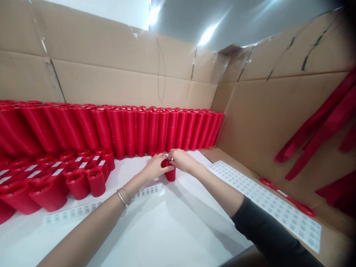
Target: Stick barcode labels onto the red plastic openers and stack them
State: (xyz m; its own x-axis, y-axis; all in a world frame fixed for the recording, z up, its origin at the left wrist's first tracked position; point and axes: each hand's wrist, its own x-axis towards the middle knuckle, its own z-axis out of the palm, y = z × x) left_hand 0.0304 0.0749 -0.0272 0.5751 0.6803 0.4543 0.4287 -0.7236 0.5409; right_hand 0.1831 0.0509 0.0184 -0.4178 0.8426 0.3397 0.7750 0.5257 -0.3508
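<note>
A short red roll [170, 175] stands upright on the white tabletop [178, 222], between my two hands. My left hand [155, 167] is closed on its left side, fingers around the upper part. My right hand [182, 160] is closed at the roll's upper right edge, fingertips pinched together there. What the right fingertips grip at the edge is partly hidden. Beneath my left forearm lies a narrow strip of white labels [150, 190].
Tall red stacks [141, 133] line the cardboard wall [111, 81]. Shorter red rolls, some with white labels [76, 185], crowd the left. On the right lie a label sheet [267, 204] and a red strap with looped ends [287, 196]. Red strips [314, 126] hang at the right wall.
</note>
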